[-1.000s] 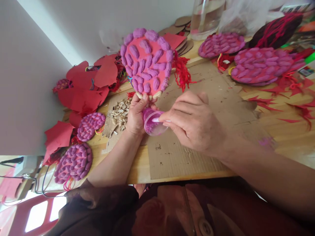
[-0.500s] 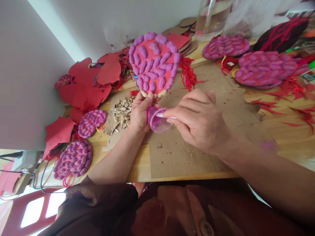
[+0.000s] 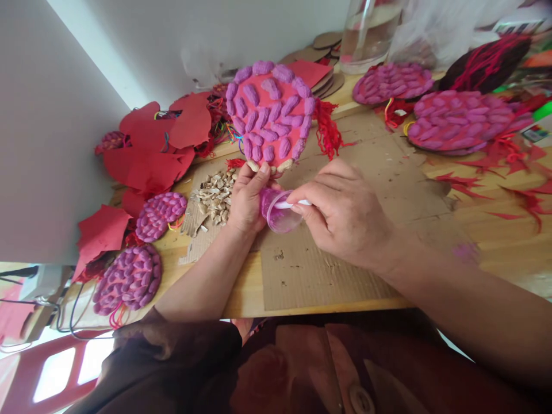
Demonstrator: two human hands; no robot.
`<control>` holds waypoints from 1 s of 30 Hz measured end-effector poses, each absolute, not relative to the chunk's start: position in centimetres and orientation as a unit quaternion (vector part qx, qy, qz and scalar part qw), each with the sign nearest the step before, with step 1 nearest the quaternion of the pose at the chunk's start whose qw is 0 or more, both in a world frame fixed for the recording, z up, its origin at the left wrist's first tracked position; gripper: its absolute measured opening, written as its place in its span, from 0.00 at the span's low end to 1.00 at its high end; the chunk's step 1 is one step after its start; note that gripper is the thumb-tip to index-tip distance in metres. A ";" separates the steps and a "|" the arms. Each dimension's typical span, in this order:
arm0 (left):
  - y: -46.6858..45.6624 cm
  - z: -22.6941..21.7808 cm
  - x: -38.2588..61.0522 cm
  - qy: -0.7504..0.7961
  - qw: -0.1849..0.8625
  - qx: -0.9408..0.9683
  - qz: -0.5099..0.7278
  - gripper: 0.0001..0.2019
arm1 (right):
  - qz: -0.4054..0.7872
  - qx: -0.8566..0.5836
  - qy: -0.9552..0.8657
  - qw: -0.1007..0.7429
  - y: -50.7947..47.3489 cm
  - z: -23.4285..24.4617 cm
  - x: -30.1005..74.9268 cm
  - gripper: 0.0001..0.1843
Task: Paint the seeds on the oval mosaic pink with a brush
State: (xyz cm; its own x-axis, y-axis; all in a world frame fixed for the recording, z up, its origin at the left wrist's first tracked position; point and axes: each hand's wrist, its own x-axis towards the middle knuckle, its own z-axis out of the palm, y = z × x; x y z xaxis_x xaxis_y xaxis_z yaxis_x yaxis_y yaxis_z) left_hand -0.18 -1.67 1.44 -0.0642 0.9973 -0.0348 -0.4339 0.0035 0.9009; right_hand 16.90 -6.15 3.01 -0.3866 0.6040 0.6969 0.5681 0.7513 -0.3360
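Observation:
My left hand (image 3: pixel 246 198) is closed on two things at once: the lower edge of a red disc (image 3: pixel 271 113) studded with purple-painted peanut shells, held upright, and a small clear cup (image 3: pixel 278 211) smeared with purple paint. My right hand (image 3: pixel 342 214) pinches a thin white stick (image 3: pixel 297 203), probably a brush handle, whose tip reaches into the cup. A few unpainted shells show at the disc's bottom rim, just above my left fingers. Both hands hover over a sheet of brown cardboard (image 3: pixel 328 270) on the wooden table.
A pile of bare peanut shells (image 3: pixel 213 195) lies left of my left hand. Red paper cut-outs (image 3: pixel 150 152) and smaller purple discs (image 3: pixel 129 279) sit at the left. More finished purple discs (image 3: pixel 461 121), red tassels and a glass jar (image 3: pixel 366 34) stand at the back right.
The cup has tilted a little and the stick has shifted inside it. The view has moved slightly; the disc stays held upright in my left hand.

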 end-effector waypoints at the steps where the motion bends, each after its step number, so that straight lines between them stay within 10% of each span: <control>1: -1.7 1.4 -0.2 0.398 0.586 0.352 0.612 0.06 | 0.035 -0.349 -0.831 0.432 -6.1 3.0 16.9 0.10; 30: -0.7 1.1 -1.2 0.392 0.595 0.271 0.647 0.15 | 0.417 -0.412 -0.527 0.616 -2.4 3.7 21.1 0.10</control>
State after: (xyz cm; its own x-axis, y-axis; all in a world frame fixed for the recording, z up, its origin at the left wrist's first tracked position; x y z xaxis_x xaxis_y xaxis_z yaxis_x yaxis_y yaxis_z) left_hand -1.23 -0.66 1.13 -0.1455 0.9827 -0.1149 -0.5571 0.0145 0.8303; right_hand 21.14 -2.39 3.74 0.0972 0.9473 0.3054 -0.0788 0.3132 -0.9464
